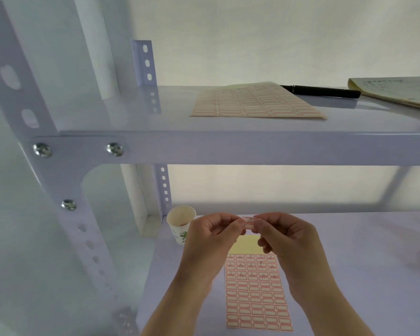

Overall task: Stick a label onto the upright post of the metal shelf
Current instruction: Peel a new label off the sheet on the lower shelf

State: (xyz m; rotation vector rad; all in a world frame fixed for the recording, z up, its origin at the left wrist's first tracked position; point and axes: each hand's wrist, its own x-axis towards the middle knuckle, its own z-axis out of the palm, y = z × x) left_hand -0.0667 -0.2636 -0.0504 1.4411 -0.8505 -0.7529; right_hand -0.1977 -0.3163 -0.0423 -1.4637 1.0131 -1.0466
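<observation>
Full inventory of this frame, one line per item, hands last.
shelf: 1, pale lilac metal, two levels in view
post: 1, lilac, front left, slotted, no label visible on it
label sheet, upper: 1, pink-bordered, upper level
label sheet, lower: 1, pink-bordered, lower level, top rows marked A
pen: 1, black, upper level
notepad: 1, yellowish, upper right
cup: 1, white paper, lower level, left
label: 1, marked A, pinched between both hands
left hand: on label
right hand: on label
</observation>
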